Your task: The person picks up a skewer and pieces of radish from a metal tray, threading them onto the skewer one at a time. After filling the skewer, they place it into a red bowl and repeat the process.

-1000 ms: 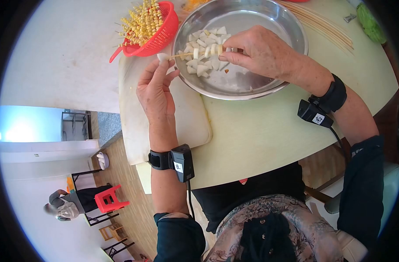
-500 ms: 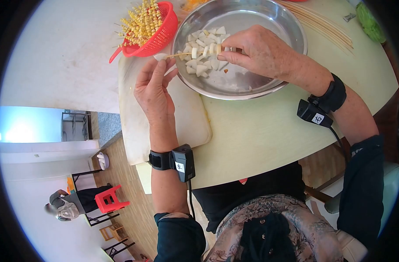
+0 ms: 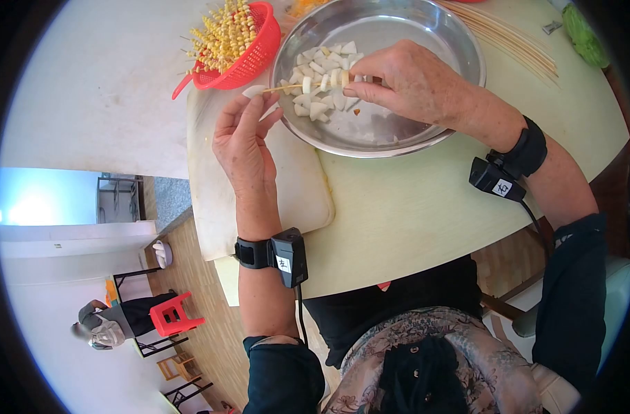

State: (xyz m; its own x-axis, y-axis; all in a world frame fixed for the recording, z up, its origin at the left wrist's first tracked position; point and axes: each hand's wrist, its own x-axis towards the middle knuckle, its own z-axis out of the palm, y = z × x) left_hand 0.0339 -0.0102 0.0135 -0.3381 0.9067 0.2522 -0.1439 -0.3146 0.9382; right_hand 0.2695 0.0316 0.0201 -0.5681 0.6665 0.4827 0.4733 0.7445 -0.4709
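Note:
My right hand (image 3: 413, 81) is closed around one end of a thin wooden skewer (image 3: 292, 86), thumb and fingers pinching near the pale pieces threaded on it. My left hand (image 3: 248, 138) pinches a white wedge of what looks like radish (image 3: 253, 90) at the skewer's other end. Several white slices sit along the stick between my hands. Below it, cut white pieces (image 3: 320, 109) lie in the left part of a wide steel basin (image 3: 398, 146). Part of the skewer is hidden by my right fingers.
A red plastic colander (image 3: 249, 65) full of loaded skewers (image 3: 222, 38) stands at the far left. Under my left forearm lies a white cutting board (image 3: 298, 193). Bare sticks (image 3: 508, 41) and a green vegetable (image 3: 584, 34) lie at the right. Across the room, a person (image 3: 115, 321) is near a red stool (image 3: 177, 314).
Almost nothing differs. The white wedge and my left fingers have shifted very slightly; my right hand keeps its hold on the skewer.

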